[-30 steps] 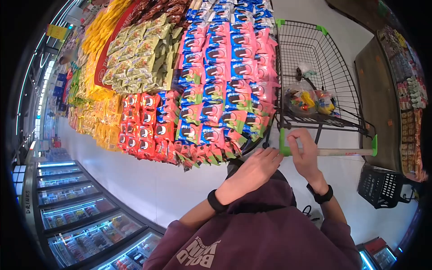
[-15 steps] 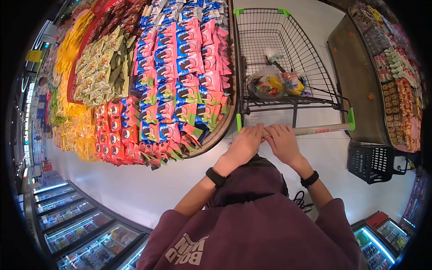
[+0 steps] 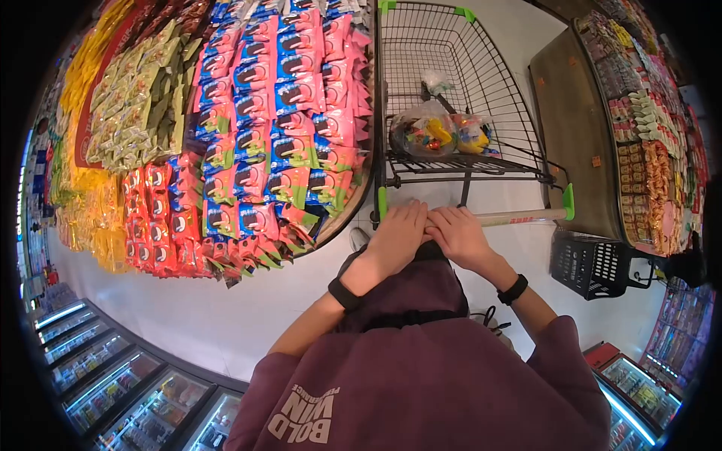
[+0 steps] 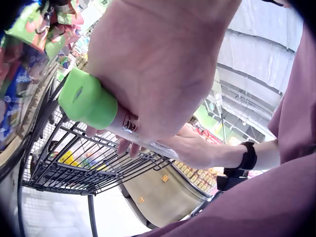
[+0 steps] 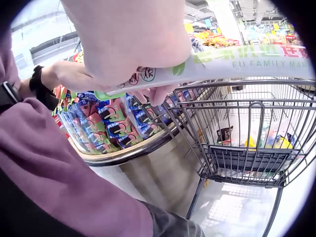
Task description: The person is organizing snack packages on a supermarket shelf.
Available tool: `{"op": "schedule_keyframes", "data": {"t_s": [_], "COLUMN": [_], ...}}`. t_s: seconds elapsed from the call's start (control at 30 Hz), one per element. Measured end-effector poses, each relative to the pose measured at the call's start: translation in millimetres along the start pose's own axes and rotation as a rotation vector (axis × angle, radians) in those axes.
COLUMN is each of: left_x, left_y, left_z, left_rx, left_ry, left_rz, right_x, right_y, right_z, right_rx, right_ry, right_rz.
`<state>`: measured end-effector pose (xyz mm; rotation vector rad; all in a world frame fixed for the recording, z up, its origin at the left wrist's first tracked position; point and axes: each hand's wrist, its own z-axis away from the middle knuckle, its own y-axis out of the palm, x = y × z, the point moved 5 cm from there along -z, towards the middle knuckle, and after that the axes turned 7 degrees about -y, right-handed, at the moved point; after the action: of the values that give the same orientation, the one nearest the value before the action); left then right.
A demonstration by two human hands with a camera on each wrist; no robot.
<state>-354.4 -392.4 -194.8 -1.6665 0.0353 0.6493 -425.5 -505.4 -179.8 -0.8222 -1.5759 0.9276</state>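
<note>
Handle [image 3: 523, 217]: my left hand [image 3: 401, 229] and right hand [image 3: 460, 234] curl fingers [image 4: 134, 150] round its left end.
Cart [image 5: 247, 160]: pushed off-centre, may veer into the shelf [image 3: 575, 124].

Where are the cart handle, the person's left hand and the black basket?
Cart handle [image 3: 519, 217]: head view, on the bare bar right of the hands.
Left hand [image 3: 401, 231]: head view, on the back of the hand.
Black basket [image 3: 577, 264]: head view, on its side wall.
</note>
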Motion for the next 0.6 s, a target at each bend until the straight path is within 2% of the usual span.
{"op": "schedule_keyframes", "data": {"t_s": [0.07, 0.1, 0.2, 0.27, 0.3, 0.33, 0.4, 0.47, 0.5, 0.53, 0.6], "left_x": [0.6, 2.0, -1.7, 2.5, -0.6, 6.9, 10.1, 27.5, 34.8, 43.4, 70.2], "left_y": [0.9, -5.5, -24.6, -36.7, -45.7, -53.8, -63.6, -48.0, -38.6, -23.3, 25.6], "left_z": [-1.2, -4.0, -20.0, -39.2, -48.7, -83.9, -127.8, -166.9, -183.2, -198.5, -220.2], "left_rx": [0.026, 0.032, 0.409, 0.390, 0.286, 0.272, 0.157, 0.114, 0.109, 0.150, 0.240], "left_ry": [-0.020, -0.046, -0.220, -0.201, -0.153, 0.030, -0.125, -0.203, -0.288, -0.316, -0.288], "left_rz": [0.006, 0.129, 0.346, 0.368, 0.328, 0.252, 0.411, 0.390, 0.351, 0.138, 0.017], "right_x": [-6.2, -10.2, -23.8, -41.2, -54.5, -79.2, -118.4, -173.0, -200.5, -227.2, -281.8], "right_y": [-0.9, 1.9, -1.0, -14.7, -23.7, -37.5, -72.6, -68.0, -56.1, -44.5, -7.0], "right_z": [-0.9, -3.5, -2.5, -12.2, -13.8, -34.5, -71.2, -102.5, -120.0, -136.5, -160.3], "right_rx": [-0.001, 0.004, 0.069, 0.102, 0.203, 0.234, 0.324, 0.242, 0.295, 0.345, 0.359], "right_ry": [-0.015, -0.001, -0.001, -0.058, -0.043, -0.047, -0.026, -0.059, -0.019, 0.020, 0.031], "right_rz": [-0.070, -0.118, -0.337, -0.570, -0.622, -0.619, -0.582, -0.536, -0.476, -0.412, -0.453]}}
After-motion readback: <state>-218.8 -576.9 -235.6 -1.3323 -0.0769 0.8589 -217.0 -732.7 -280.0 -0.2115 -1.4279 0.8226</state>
